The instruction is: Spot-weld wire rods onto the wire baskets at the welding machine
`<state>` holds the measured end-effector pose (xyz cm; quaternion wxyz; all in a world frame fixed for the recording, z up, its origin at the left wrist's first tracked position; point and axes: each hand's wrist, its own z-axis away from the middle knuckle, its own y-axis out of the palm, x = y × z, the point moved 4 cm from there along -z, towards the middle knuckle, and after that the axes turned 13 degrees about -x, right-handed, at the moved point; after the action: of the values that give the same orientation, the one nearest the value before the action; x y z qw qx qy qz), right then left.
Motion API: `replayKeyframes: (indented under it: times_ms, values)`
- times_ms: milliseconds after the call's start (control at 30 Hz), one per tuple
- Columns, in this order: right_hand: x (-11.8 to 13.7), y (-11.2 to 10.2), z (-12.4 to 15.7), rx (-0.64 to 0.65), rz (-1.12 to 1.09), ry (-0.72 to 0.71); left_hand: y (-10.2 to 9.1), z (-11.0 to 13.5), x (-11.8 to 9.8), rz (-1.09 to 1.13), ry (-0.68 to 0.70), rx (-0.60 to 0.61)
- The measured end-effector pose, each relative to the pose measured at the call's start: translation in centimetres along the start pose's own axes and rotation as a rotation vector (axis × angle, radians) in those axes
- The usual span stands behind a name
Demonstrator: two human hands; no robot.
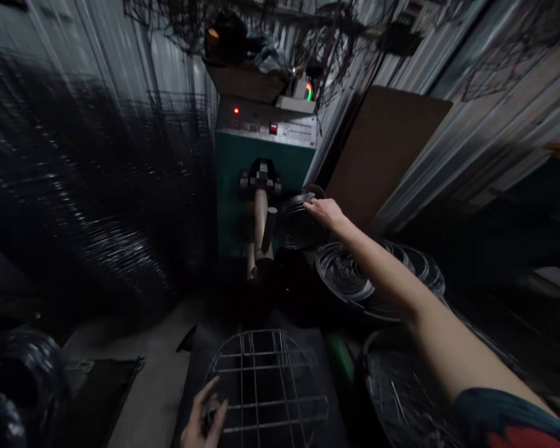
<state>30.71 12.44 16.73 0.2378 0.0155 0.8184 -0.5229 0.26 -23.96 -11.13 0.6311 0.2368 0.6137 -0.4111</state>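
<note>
A round wire grate [256, 404] with crossing bars lies on a dark surface in front of me. At its left edge is my left hand [203, 417], with thumb and fingers apart; whether it touches the rim I cannot tell. My right hand [325, 213] reaches forward, its fingers closed at the top of a bundle of wire rings [296, 224]. The rings hang beside the green machine [233, 155], to the right of its pale electrode arm [261, 218]. Dim light and blur hide how many rings are in the grip.
Coiled wire rings [340, 274] lie in a round container at right. Nearer stands a dark tub [378, 386] with loose wire pieces. Stacked wire racks [121, 242] fill the left side. A brown board [387, 149] leans on the metal wall, and a box [242, 82] tops the machine.
</note>
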Motion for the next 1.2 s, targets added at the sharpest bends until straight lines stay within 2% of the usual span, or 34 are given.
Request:
replayKeyframes:
  times_ms: [100,200,233,300,367,400,467,533,567,633,700,800,933,1067,1200]
  values:
    - [0.3,-2.6,5.6,-0.051,-0.008,-0.087,-1.4,0.0,-2.0,-0.043,0.075,0.098]
    - [0.5,-6.8,13.0,-0.271,-0.121,-0.129,-2.8,-0.1,-5.0,-0.032,0.125,0.066]
    - [0.3,-8.4,15.5,-0.377,-0.195,-0.053,-3.0,-0.2,-6.1,-0.013,0.134,0.049]
    - [0.0,-11.0,20.1,-0.564,-0.331,0.215,-3.0,-0.5,-8.6,0.042,0.176,0.039]
    - [0.8,-12.1,24.1,-0.656,-0.472,0.493,-2.3,-0.8,-10.7,0.096,0.21,0.083]
    - [1.8,-12.0,25.8,-0.672,-0.547,0.61,-1.7,-0.8,-11.4,0.125,0.208,0.136]
    - [4.9,-10.5,28.7,-0.626,-0.725,0.813,-0.8,-0.5,-12.3,0.187,0.17,0.274]
    - [8.8,-7.7,31.0,-0.488,-0.89,0.973,-0.4,-0.2,-12.4,0.22,0.111,0.382]
    - [10.6,-6.3,32.0,-0.404,-0.95,1.02,-0.5,-0.2,-12.2,0.204,0.085,0.397]
    - [14.0,-4.0,33.4,-0.242,-1.003,1.012,-0.8,-0.4,-11.6,0.094,0.071,0.351]
    - [16.1,-2.9,34.4,-0.158,-0.983,0.929,-1.2,-1.1,-11.2,-0.065,0.145,0.249]
    - [17.2,-2.5,35.1,-0.124,-0.916,0.843,-0.7,-2.3,-11.4,-0.236,0.342,0.167]
    - [17.0,-2.4,35.1,-0.122,-0.844,0.802,1.5,-4.5,-12.6,-0.393,0.529,0.185]
    - [17.1,-1.8,35.3,-0.098,-0.804,0.774,3.5,-5.8,-12.9,-0.579,0.592,0.26]
    - [17.2,-1.2,35.4,-0.086,-0.766,0.756,3.8,-5.4,-11.9,-0.638,0.613,0.276]
